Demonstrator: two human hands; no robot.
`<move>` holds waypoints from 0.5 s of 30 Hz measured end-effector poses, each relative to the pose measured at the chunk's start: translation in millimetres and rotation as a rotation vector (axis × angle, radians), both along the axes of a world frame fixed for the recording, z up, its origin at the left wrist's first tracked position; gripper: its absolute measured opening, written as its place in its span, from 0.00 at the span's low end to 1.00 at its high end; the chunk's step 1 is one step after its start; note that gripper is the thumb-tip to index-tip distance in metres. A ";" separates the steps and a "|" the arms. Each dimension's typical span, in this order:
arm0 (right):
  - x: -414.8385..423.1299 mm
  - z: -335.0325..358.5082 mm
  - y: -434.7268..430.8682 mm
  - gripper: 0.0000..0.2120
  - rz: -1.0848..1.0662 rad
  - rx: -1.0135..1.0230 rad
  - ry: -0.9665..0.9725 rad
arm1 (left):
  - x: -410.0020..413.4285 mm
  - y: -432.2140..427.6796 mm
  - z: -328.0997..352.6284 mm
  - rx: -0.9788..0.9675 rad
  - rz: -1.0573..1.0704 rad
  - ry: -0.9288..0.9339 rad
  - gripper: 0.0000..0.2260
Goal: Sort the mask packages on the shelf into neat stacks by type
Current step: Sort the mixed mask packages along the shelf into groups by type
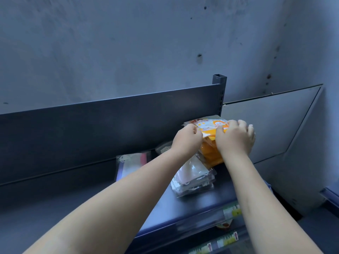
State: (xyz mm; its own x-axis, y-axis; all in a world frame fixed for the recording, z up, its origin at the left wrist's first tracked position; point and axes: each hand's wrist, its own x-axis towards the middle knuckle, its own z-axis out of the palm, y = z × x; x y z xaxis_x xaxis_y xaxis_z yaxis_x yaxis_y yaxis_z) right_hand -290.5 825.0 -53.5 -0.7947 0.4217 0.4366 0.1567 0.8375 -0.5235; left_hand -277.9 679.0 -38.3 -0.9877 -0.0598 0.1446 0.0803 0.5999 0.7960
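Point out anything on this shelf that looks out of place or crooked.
The clear-wrapped stack in front of the orange stack is fanned, its packages slipping sideways. One pink-edged package lies alone to the left, and another pack leans against the back panel. Both hands grip the top orange package.

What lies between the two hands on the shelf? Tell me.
In the head view, the top of the orange-and-white printed mask package stack lies between the left hand and right hand; both grip it.
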 end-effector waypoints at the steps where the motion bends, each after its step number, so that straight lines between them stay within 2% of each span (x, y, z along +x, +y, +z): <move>1: 0.6 2.6 3.8 0.22 -0.002 -0.009 -0.016 | 0.3 1.2 0.1 -0.098 -0.002 0.028 0.10; 3: 2.1 8.3 10.9 0.23 0.013 -0.080 -0.071 | 0.2 5.1 -0.5 -0.196 -0.019 0.046 0.14; 6: 4.4 12.4 19.1 0.22 0.054 -0.208 -0.115 | -3.3 10.2 -2.6 -0.202 -0.023 0.040 0.17; 12: 3.6 13.4 29.5 0.26 0.102 -0.289 -0.097 | -3.2 14.3 2.8 -0.232 -0.012 0.003 0.22; 15: 2.2 14.5 28.9 0.25 0.128 -0.337 -0.098 | -0.1 14.9 5.2 -0.297 -0.017 -0.012 0.24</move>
State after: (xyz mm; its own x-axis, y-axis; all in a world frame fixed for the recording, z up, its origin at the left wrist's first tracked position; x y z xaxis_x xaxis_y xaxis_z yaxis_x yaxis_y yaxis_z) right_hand -288.3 854.0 -39.0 -0.8817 0.4230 0.2091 0.1249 0.6366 -0.7610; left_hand -278.0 693.9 -33.1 -0.9900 0.0003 0.1411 0.0839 0.8054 0.5867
